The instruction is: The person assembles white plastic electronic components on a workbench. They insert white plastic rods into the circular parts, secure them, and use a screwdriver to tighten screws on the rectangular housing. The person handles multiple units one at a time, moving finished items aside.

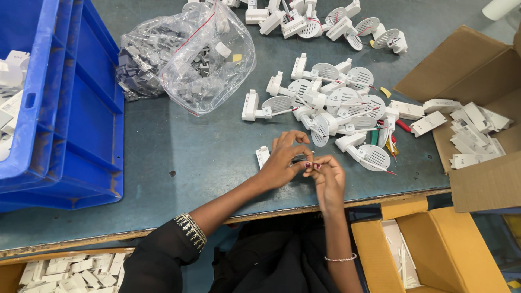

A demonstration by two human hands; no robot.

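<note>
My left hand [283,160] and my right hand [327,176] meet over the grey-blue table [179,157] near its front edge, fingertips pinched together on a small dark and white part [302,159] held between them. A small white plastic piece [262,155] lies on the table just left of my left hand. A pile of white plastic fittings with round slotted grilles and red wires [339,111] lies just beyond my hands.
Stacked blue crates [70,108] stand at the left. A clear bag of small dark parts [190,54] lies at the back. An open cardboard box [477,125] with white pieces is at the right. Cartons [434,255] sit below the table edge.
</note>
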